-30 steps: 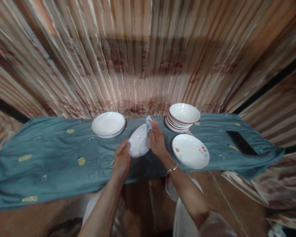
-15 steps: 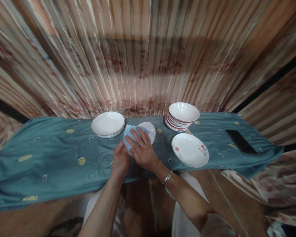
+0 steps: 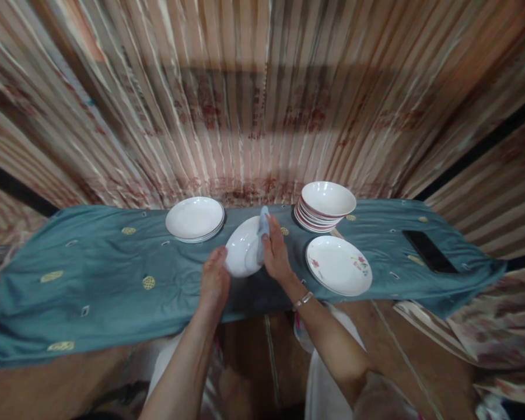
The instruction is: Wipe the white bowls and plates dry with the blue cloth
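Observation:
A white plate [image 3: 241,249] is tilted in the air above the middle of the cloth-covered table. My left hand [image 3: 214,275] grips its left edge, with the fingers partly hidden behind it. On the plate's right side, my right hand [image 3: 276,251] presses a light blue cloth [image 3: 263,233] against the rim. The cloth is folded between my right fingers and the plate. Behind and to the left is a small stack of white plates [image 3: 195,217].
At the back right stands a stack of white bowls [image 3: 328,199] with red rims. In front of it lie flower-patterned plates [image 3: 338,265]. A black phone [image 3: 429,251] rests farther right on the green tablecloth [image 3: 109,274]. A striped curtain [image 3: 236,116] hangs behind the table.
My right hand has slid the blue cloth from the plate's left face to its right rim. More of the plate's white face shows now. My left hand keeps its hold on the left edge.

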Tool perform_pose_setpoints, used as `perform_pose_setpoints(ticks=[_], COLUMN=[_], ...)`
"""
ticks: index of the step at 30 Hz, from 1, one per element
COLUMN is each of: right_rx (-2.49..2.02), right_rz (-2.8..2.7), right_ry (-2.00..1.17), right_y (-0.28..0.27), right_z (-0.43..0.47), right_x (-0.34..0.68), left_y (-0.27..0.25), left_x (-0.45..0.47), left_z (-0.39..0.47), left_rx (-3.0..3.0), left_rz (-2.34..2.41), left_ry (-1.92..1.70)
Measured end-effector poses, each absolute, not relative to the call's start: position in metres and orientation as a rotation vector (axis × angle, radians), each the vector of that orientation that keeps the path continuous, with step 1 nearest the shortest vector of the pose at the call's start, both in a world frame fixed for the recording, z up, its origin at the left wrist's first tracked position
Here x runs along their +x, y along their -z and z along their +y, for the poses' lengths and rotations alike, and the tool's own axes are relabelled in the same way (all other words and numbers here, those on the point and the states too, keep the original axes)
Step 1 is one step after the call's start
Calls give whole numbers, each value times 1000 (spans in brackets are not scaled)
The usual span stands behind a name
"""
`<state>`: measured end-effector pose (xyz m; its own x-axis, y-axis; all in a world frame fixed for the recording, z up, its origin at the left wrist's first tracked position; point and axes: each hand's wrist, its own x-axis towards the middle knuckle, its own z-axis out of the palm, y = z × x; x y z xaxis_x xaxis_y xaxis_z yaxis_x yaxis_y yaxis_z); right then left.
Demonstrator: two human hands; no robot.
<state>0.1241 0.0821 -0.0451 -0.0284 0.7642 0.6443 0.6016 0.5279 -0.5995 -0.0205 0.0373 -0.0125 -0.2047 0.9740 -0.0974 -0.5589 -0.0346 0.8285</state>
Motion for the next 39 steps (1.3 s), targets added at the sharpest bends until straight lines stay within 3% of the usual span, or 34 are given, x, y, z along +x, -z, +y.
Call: perform_pose_setpoints(ticks=[7, 26, 39], right_rx=[-1263, -1104, -1148], right_rz=[-1414, -2156, -1750], right_ry=[-503, 67, -183], right_y=[70, 23, 43], right_z=[91, 51, 89], right_x=[127, 97, 119], left_y=[13, 10, 9], left_x=[-24, -22, -20], left_z=[37, 38, 38], left_rx=[572, 588, 534], left_rz=[898, 882, 897], left_ry=[-1569, -1570, -1586])
